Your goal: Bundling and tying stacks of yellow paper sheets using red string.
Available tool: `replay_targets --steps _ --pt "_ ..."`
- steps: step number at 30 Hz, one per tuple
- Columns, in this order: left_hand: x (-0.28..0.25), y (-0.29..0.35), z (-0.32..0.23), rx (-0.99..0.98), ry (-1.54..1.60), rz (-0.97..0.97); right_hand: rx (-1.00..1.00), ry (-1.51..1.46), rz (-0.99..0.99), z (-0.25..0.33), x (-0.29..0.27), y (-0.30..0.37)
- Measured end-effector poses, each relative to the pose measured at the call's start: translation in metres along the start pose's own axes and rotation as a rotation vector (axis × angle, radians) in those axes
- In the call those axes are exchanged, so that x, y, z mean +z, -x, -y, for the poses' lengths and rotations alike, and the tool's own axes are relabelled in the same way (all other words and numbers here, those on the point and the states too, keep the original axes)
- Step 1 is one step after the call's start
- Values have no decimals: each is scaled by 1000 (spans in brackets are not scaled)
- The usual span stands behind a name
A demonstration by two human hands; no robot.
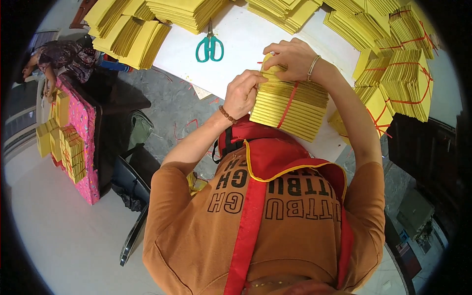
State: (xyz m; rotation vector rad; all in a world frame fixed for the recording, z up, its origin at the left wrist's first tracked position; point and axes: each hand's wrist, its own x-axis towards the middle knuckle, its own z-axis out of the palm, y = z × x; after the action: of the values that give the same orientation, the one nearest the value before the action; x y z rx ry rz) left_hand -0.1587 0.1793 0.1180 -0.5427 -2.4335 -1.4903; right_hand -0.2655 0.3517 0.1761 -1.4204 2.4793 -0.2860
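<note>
A thick bundle of folded yellow paper envelopes [282, 110] lies before me at the table's near edge, its layers fanned like steps. One red string [291, 101] runs across it. At the bundle's left edge, the fingers of my left hand [242, 96] are pinched together, with bits of red string showing at the fingertips. My right hand [293, 58] bends over the far end of the bundle, fingers curled onto the paper and gripping it. What lies under those fingers is partly hidden.
Teal-handled scissors [210, 48] lie on the white table [184, 64]. Stacks of yellow envelopes [187, 12] line its far side; red-tied bundles [405, 81] stand at right. At left are a pink-covered table [84, 128] with more bundles, a black chair [130, 182] and another person [64, 59].
</note>
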Motion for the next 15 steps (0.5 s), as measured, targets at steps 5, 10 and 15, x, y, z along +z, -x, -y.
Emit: replay_targets --steps 5,10,15 --pt "0 -4 -3 38 -109 -27 10 -117 -25 -3 3 1" --pt "0 -6 -5 25 -85 -22 -17 -172 30 -8 4 -1" --pt "2 -5 -3 23 -99 -23 -20 -120 -6 -6 7 -1"
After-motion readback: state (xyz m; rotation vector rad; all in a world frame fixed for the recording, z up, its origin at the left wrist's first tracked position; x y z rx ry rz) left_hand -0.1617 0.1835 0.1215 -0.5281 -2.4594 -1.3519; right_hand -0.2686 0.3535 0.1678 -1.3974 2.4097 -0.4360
